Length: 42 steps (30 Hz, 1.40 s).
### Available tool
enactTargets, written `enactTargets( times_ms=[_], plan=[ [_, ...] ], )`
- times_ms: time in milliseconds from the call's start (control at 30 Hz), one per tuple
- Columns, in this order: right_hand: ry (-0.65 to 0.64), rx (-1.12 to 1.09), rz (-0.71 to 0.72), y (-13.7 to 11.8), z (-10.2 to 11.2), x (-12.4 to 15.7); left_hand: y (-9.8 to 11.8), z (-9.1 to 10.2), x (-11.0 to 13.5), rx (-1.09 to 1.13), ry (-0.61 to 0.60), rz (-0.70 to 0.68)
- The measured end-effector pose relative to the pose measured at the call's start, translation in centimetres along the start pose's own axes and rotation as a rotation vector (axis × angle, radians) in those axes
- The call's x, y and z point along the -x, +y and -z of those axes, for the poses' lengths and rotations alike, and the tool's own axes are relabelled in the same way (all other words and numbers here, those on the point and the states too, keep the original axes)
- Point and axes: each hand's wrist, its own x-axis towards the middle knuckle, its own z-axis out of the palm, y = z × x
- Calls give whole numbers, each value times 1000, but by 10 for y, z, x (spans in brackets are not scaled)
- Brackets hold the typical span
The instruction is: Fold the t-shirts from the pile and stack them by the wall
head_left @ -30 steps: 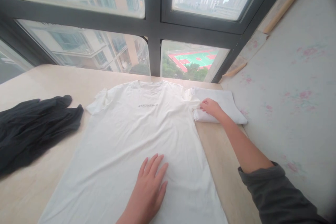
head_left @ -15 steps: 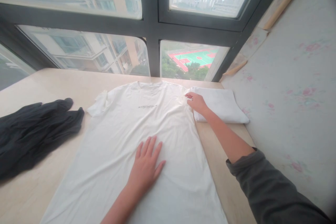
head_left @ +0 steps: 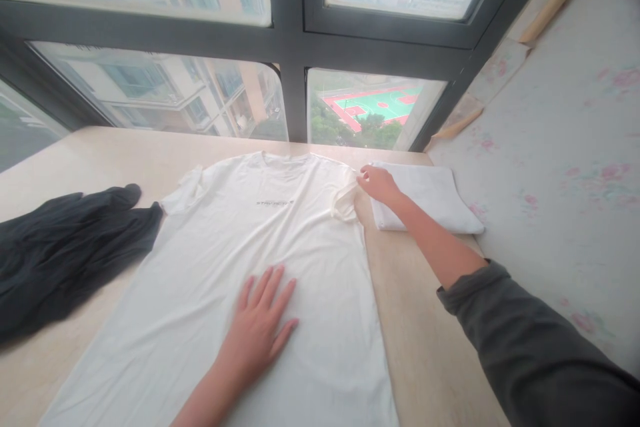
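Observation:
A white T-shirt (head_left: 200, 280) with a small dark line of print on its chest lies spread front side up, collar toward the window. My left hand (head_left: 257, 320) rests flat on its lower middle, fingers stretched and spread. At the shirt's right shoulder my right hand (head_left: 379, 185) has its fingertips closed at the outer edge of the right sleeve (head_left: 345, 203), which is bunched and turned inward. The left sleeve (head_left: 184, 192) lies crumpled outward. Soft creases run across the shirt from the chest toward the lower left.
Dark crumpled clothing (head_left: 70, 247) lies on the pale surface (head_left: 415, 320) at the left. A folded white cloth (head_left: 430, 197) sits at the right, partly behind my right hand. Dark window frames (head_left: 295, 47) stand at the back, with a flowered wall (head_left: 550, 180) on the right.
My left hand and the T-shirt have shifted left, away from the folded white cloth. The right sleeve now shows as an inward-turned loop, and my right hand is at its outer edge.

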Motion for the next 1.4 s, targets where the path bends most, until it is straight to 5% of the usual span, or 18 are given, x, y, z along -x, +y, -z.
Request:
enactTargets(
  times_ms=[233,367,500,767,900,1200,1400],
  plan=[
    [-107,-21,18,-8,-16,-50,32,7,-9,67,-46,-78],
    [-63,-62,-19,-8,-18,-69,36,8,-9,85,-64,-67],
    [41,-81,-26,0,-10,-74,41,8,-10,44,-70,-38],
    [37,-51,-6,14,-2,-71,37,7,-30,90,-60,29],
    [-12,-6,-22,17,-1,-72,23,2,-76,262,-86,139],
    [-198,79,125,20,24,-48,23,-22,-245,613,-44,403],
    [-173,160,176,23,23,-40,17,-38,-280,731,-99,537]
  ],
)
